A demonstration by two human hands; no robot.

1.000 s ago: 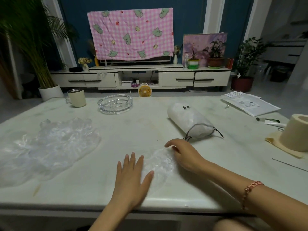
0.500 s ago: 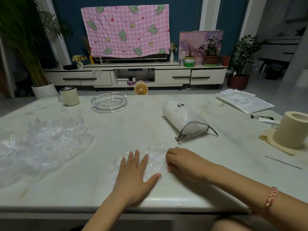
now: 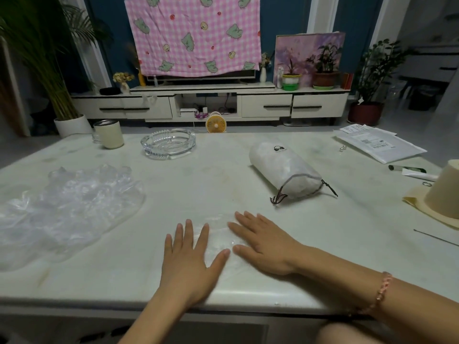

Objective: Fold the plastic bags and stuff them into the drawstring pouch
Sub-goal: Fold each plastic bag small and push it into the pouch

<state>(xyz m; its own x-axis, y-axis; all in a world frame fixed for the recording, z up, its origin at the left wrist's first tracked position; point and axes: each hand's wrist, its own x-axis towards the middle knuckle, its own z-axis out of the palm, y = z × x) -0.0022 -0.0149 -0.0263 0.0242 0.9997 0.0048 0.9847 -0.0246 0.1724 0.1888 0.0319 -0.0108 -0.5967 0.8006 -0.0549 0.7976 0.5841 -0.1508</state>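
Pressing the fold flat

My right hand (image 3: 265, 244), curled a moment ago, now lies open beside my left hand (image 3: 188, 259). Both press the small clear crinkled plastic bag (image 3: 219, 240) flat; I judge the fold set. The stuffed white drawstring pouch (image 3: 285, 170) lies just beyond.

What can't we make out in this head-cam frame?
Head view only:
- Plastic bag: left hand and right hand lie flat on it and hide most of it; folds unreadable.
- Bag pile: cut by the left edge; clear layers merge, so no count.
- Pouch: fabric hides its contents.
- Envelope label: too small to read.
- Paper roll: cut by the right edge.
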